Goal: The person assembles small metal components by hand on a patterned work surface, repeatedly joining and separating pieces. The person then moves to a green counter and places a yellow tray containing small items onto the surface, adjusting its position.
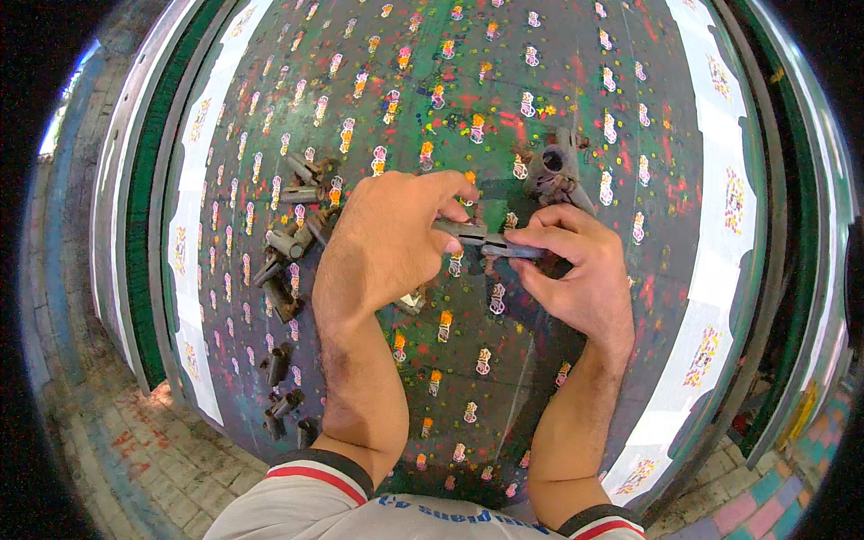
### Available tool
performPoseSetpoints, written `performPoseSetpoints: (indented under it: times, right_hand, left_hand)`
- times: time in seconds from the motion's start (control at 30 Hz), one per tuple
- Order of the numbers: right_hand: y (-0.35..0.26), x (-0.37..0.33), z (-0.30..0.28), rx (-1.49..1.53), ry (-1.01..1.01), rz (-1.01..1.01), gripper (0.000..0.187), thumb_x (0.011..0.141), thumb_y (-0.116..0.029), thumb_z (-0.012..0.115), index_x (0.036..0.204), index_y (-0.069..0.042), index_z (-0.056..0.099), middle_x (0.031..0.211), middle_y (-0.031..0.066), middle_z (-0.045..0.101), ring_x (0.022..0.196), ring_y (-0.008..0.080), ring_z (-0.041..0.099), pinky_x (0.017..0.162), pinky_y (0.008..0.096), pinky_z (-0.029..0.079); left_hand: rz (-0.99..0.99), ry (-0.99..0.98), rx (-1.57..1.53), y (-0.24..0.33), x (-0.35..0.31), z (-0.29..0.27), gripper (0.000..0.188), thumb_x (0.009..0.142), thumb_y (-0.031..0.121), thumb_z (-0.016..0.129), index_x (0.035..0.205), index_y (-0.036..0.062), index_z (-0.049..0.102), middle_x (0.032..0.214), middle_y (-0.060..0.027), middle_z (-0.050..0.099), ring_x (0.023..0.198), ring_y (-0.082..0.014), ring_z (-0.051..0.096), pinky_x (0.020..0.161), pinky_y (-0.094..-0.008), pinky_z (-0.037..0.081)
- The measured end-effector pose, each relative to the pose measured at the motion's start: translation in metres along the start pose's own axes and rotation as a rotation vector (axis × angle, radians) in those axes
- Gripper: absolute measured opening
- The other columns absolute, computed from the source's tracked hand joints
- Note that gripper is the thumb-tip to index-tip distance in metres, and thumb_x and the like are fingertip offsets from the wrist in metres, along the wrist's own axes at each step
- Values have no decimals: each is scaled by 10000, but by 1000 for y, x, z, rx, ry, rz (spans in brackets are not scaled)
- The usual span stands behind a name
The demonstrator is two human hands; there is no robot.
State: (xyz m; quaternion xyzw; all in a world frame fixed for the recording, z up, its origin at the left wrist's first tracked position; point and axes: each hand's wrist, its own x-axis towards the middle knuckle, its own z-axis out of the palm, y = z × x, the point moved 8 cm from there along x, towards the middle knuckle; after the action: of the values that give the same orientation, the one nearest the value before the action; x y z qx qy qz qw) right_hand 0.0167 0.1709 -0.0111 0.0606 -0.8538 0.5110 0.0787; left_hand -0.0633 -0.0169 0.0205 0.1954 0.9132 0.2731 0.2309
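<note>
Over the middle of the long table, my two hands hold small dirty grey slotted parts end to end; their exact kind does not show. My left hand (387, 238) is closed, its thumb and fingertips around a grey slotted part (470, 231). My right hand (576, 265) pinches a second grey part (513, 249) between thumb and forefinger. The two parts touch or nearly touch; I cannot tell whether they are joined. Just beyond my right hand lies a heap of similar grey tube-like parts (553, 164), one with a round hole facing up.
More grey parts (286, 243) lie loosely along the left of my left forearm, with several smaller ones (283, 403) nearer me. A small pale piece (411, 301) lies below my left wrist. White patterned strips (733, 189) run along both table sides. Brick paving (153, 450) surrounds the table.
</note>
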Motion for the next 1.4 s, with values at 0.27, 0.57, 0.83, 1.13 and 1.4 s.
performPoseSetpoints:
  times: [0.27, 0.57, 0.83, 1.13, 1.4]
  right_hand:
    - [0, -1, 1, -41, 35, 11, 373, 769, 61, 911, 1124, -44, 865, 1045, 81, 769, 836, 209, 745, 720, 338, 602]
    - [-2, 6, 1, -126, 116, -42, 313, 798, 24, 906, 1099, -35, 843, 1073, 119, 788, 936, 307, 790, 809, 398, 644]
    - [-5, 2, -1, -92, 174, -29, 271, 819, 7, 886, 1078, -41, 825, 1071, 131, 791, 954, 353, 798, 834, 422, 652]
    - [1, -2, -30, -214, 514, 18, 158, 903, 31, 824, 1052, -21, 815, 1055, 155, 797, 968, 344, 796, 870, 418, 628]
    - [7, -16, -47, -244, 692, 186, 208, 895, 47, 790, 1088, -25, 818, 1081, 128, 777, 951, 318, 763, 852, 416, 608]
  left_hand:
    - [88, 55, 86, 0, 7, 5, 549, 836, -66, 860, 1358, 72, 764, 1173, -160, 855, 1063, -339, 833, 906, -451, 638]
    - [135, 190, 114, 6, 13, 5, 572, 878, -57, 818, 1426, 72, 724, 1239, -171, 817, 1217, -379, 766, 1071, -469, 594]
    - [212, 200, 95, 13, 1, 1, 564, 923, -17, 800, 1467, 64, 673, 1478, -196, 687, 1388, -431, 653, 1198, -496, 519]
    - [438, 281, -186, 29, 16, 8, 507, 933, -16, 810, 1424, 50, 703, 1437, -158, 706, 1356, -346, 693, 1127, -421, 584]
    - [97, 310, -69, 0, 12, 8, 507, 945, 41, 868, 1426, 22, 708, 1284, -165, 734, 1184, -277, 735, 959, -386, 631]
